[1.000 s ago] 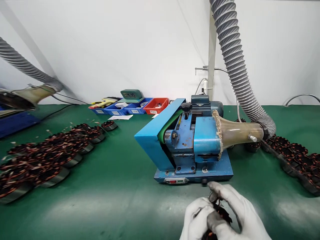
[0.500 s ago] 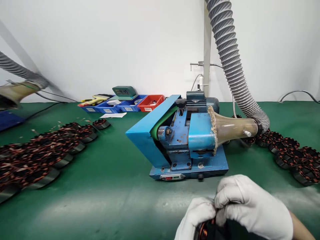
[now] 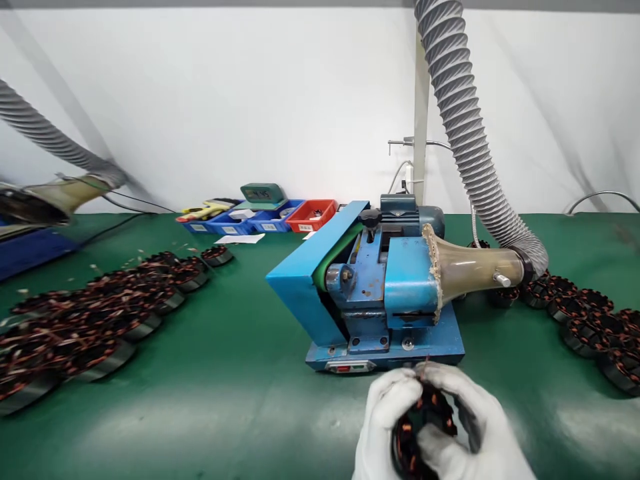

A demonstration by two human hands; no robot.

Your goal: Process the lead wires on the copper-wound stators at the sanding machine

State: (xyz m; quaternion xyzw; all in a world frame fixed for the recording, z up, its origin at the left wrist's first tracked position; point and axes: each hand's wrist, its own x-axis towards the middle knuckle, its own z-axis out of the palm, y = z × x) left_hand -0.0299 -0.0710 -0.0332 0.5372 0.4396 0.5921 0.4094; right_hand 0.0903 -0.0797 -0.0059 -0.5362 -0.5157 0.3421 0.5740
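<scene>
Since half a second ago, the right hand has been sliding off the top of the stator, so the ring's face is now showing between the two white gloves.

Head view: the left hand and the right hand are both curling their fingers around the stator's rim, gripping it from either side, low in the frame and above the green tabletop. The stator is being held tilted, with its open bore facing up toward the camera. Being round, it is showing no clear long side, and its axis is running from the palms upward. A thin wire end is sticking up from its far edge.

Just beyond the fingers a blue machine is standing, with a clear funnel and a grey ribbed hose joining it on the right. Far left of the fingers a row of stators is lying, and well right of them a second row. Blue and red bins are sitting far beyond, by the wall.
</scene>
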